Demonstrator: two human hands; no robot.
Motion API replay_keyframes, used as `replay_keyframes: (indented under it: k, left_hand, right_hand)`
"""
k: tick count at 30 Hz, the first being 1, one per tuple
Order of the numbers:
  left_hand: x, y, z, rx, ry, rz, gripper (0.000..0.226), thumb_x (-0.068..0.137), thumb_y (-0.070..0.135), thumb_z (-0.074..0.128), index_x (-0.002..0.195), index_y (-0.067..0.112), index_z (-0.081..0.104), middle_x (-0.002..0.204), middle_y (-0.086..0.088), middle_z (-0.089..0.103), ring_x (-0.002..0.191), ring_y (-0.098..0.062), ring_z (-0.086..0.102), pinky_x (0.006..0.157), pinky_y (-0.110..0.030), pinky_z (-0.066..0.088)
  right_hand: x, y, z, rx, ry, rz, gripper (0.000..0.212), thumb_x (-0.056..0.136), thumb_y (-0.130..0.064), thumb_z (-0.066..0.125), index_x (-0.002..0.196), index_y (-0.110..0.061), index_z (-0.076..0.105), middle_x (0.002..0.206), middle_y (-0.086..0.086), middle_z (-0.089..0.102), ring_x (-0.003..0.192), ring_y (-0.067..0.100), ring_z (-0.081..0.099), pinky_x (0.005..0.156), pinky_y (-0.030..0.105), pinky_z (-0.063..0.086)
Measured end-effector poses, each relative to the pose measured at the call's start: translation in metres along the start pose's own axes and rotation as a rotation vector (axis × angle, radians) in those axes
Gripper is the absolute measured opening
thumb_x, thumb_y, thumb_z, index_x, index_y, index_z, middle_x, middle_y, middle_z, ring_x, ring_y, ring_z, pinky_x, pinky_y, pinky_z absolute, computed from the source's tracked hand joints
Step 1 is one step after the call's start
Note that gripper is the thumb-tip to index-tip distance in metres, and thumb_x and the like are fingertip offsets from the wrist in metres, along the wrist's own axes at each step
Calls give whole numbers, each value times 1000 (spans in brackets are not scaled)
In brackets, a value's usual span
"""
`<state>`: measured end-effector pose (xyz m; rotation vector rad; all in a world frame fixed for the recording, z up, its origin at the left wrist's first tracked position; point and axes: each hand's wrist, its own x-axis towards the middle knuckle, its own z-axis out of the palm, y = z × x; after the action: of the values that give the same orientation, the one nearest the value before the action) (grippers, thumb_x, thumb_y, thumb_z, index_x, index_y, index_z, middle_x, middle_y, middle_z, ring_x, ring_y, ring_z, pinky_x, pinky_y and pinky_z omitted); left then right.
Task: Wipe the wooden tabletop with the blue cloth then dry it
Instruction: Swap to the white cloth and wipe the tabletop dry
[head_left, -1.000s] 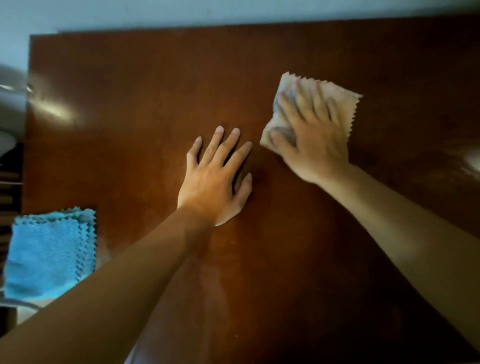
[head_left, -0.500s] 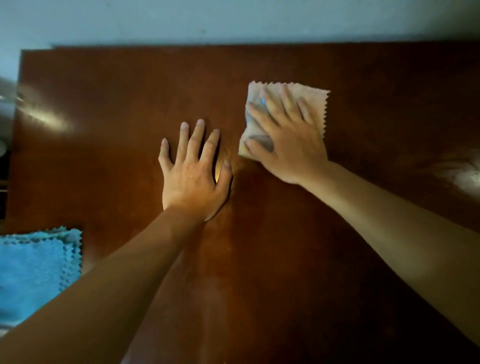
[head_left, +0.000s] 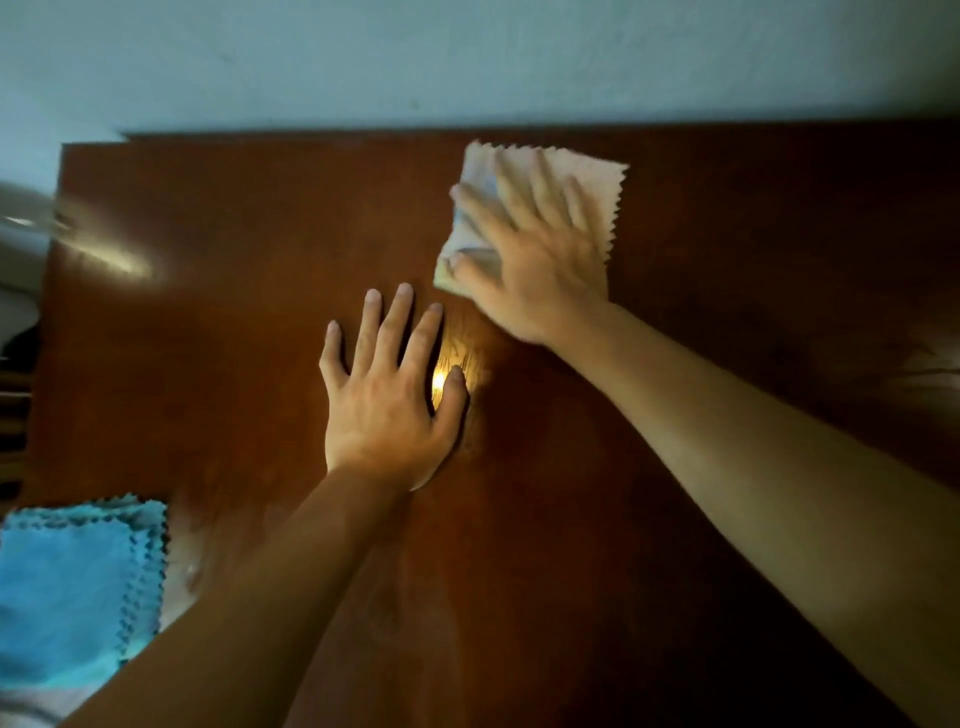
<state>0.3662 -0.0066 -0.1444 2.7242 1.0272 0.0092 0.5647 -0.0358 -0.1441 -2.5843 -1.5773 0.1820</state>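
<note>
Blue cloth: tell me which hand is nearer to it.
Left. The left hand lies flat mid-table, up and right of the blue cloth; the right hand is farther, pressing the pale cloth.

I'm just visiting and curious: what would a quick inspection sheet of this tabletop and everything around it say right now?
Surface: wooden tabletop, dark, glossy, with light glare.
Job's things: blue cloth folded at the near-left edge; pale cloth near the far edge.
Clutter: nothing seen.
Grips: left hand flat on the wood, fingers spread; right hand pressed flat on the pale cloth, blurred.
Cables: nothing seen.
Surroundings: pale wall behind; left side too dim to tell.
</note>
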Motion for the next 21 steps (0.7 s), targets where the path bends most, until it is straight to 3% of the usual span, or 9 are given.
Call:
replay_keyframes:
  k: [5, 10, 13, 16, 19, 21]
  left_hand:
    - [0, -3, 4, 9, 16, -2, 64, 99, 54, 29, 152, 18, 34, 166, -5, 22, 155, -24, 6, 122, -57, 4]
    - [0, 0, 0, -5, 0, -11, 65, 100, 55, 26, 154, 20, 31, 166, -5, 21, 155, -23, 4, 123, -55, 2]
    - [0, 3, -2, -9, -3, -20, 65, 99, 52, 29, 153, 17, 34, 165, -8, 23, 155, -25, 7, 122, -55, 3]
    - [-1, 10, -7, -1, 28, -30, 61, 98, 46, 36, 149, 13, 41, 160, -12, 33, 152, -28, 18, 120, -56, 8]
    - [-4, 32, -7, 6, 22, 29, 59, 97, 44, 36, 147, 13, 44, 157, -13, 38, 150, -28, 25, 119, -55, 10]
    - [-9, 51, -1, 16, -30, 84, 62, 97, 47, 28, 150, 16, 41, 161, -11, 31, 153, -28, 18, 119, -55, 7]
  right_hand:
    - [-15, -5, 7, -36, 43, -135, 65, 98, -66, 26, 157, -39, 36, 170, -3, 23, 159, 27, 12, 127, 50, 9]
    - [-16, 97, -12, -29, 71, 202, 68, 98, -67, 29, 157, -34, 37, 169, 3, 25, 157, 31, 17, 125, 47, 15]
    - [-16, 134, -23, -30, 53, 333, 70, 97, -62, 24, 159, -29, 30, 170, 7, 20, 157, 35, 14, 124, 54, 14]
    - [-10, 91, -16, 43, 38, 360, 68, 99, -63, 27, 160, -34, 27, 172, 4, 13, 158, 34, 7, 126, 55, 6]
    - [-15, 29, -4, 48, 12, 158, 66, 98, -64, 33, 158, -38, 31, 172, 2, 16, 159, 32, 7, 126, 53, 3]
    - [-20, 24, -2, 49, 15, 83, 66, 98, -64, 31, 158, -37, 33, 171, 1, 19, 159, 30, 8, 127, 52, 4]
